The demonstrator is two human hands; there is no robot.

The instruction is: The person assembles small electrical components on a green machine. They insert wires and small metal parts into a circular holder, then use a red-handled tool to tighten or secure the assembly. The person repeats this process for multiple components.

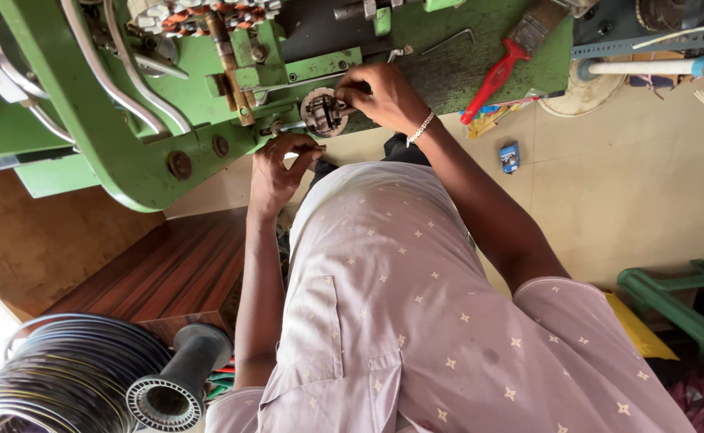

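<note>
A green metal machine (pixel 127 152) fills the top of the view. My right hand (pixel 384 96), with a silver bracelet on its wrist, reaches up to the machine, and its fingertips grip a small round metal part (pixel 322 112) mounted at the machine's lower edge. My left hand (pixel 279 168) is just below that part, under the machine's rim. Its fingers are pinched together around something small that I cannot make out. My pale patterned shirt (pixel 416 321) covers the lower middle.
A red-handled brush (pixel 506 64) and a bent hex key (pixel 448 40) lie on the machine top. A wire coil (pixel 55 377) and a black spool (pixel 179 381) sit at the lower left beside a wooden stand (pixel 175 273). A small blue box (pixel 510 156) lies on the tiled floor; a green plastic chair (pixel 681 305) stands on the right.
</note>
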